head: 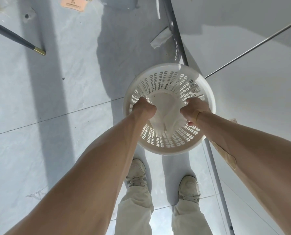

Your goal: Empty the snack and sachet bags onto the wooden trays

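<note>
Left hand [143, 108] and right hand [194, 110], both fisted, grip a white bag [166, 114] inside a perforated basket [207, 92] above the floor [56, 99].

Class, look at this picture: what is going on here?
A person stands on a pale tiled floor and reaches both bare hands down into a round white perforated plastic basket. The left hand and right hand grip a white plastic bag inside it. No wooden trays are in view.
</note>
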{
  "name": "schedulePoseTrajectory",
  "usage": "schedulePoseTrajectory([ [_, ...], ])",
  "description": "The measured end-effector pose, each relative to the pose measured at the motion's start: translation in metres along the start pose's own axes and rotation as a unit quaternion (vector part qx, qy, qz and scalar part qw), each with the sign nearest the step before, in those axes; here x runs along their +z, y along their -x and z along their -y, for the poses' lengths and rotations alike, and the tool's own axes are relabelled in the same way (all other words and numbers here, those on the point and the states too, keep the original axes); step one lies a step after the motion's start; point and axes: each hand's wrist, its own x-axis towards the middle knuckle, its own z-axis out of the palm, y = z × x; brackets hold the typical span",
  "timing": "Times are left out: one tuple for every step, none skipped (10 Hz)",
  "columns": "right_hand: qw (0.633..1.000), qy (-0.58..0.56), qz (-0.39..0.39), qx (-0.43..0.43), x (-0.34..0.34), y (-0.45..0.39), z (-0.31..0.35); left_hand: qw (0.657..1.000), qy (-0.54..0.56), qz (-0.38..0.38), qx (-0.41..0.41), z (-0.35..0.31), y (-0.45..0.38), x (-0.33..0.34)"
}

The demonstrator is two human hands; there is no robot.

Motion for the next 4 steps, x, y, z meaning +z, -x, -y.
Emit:
schedulePoseTrajectory([
  [0.996, 0.083, 0.018, -0.034, -0.023, 0.036, 0.008, 0.999, -0.033, 0.002, -0.002, -0.007, 0.032, -0.017],
  [0.992, 0.116, 0.028, -0.040, -0.040, 0.063, 0.014, 0.999, -0.050, 0.005, 0.001, -0.014, 0.058, -0.029],
  [0.984, 0.162, 0.031, -0.068, -0.077, 0.117, 0.031, 0.997, -0.065, -0.004, 0.041, -0.029, 0.112, -0.059],
  [0.978, 0.184, 0.012, -0.099, -0.102, 0.153, 0.042, 0.995, -0.072, -0.026, 0.069, -0.036, 0.149, -0.080],
])
